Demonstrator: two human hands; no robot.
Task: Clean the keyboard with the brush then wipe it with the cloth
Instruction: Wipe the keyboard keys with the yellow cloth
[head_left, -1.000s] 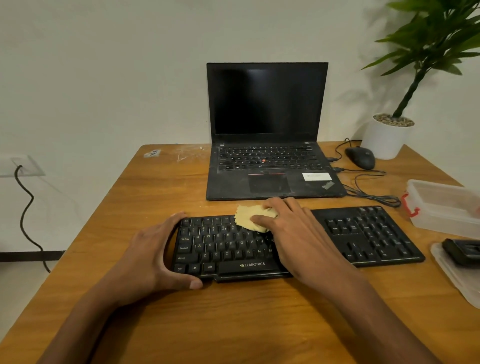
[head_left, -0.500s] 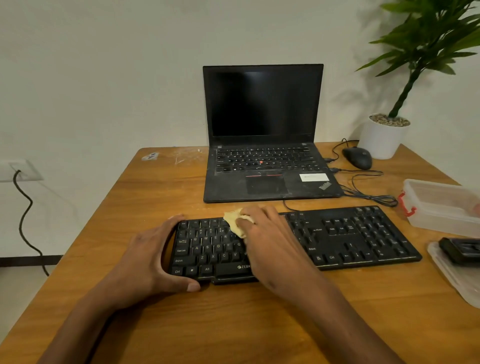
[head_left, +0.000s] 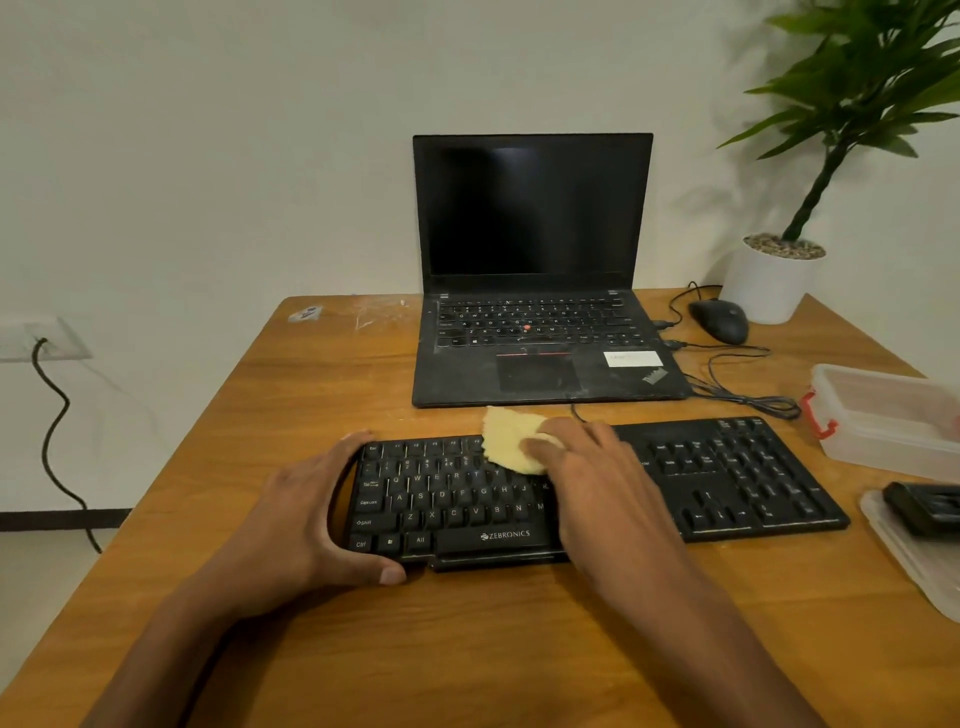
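Note:
A black Zebronics keyboard (head_left: 727, 478) lies across the wooden table (head_left: 467, 634), in front of the laptop. My left hand (head_left: 296, 519) grips its left end, thumb on the front edge and fingers over the back edge. My right hand (head_left: 608, 488) lies on the middle keys, its fingers pressing a crumpled yellow cloth (head_left: 506, 436) onto the top rows. The cloth sticks out past the keyboard's back edge. A black object that may be the brush (head_left: 924, 512) rests on a clear lid at the right.
An open black laptop (head_left: 535, 332) stands behind the keyboard. A mouse (head_left: 719, 319), loose cables (head_left: 743, 397) and a white plant pot (head_left: 769, 283) sit at the back right. A clear plastic box (head_left: 883, 421) and its lid (head_left: 904, 566) occupy the right edge.
My right hand slid the cloth left along the upper keys, then back right and slightly toward the back edge. My left hand kept its grip on the keyboard's left end.

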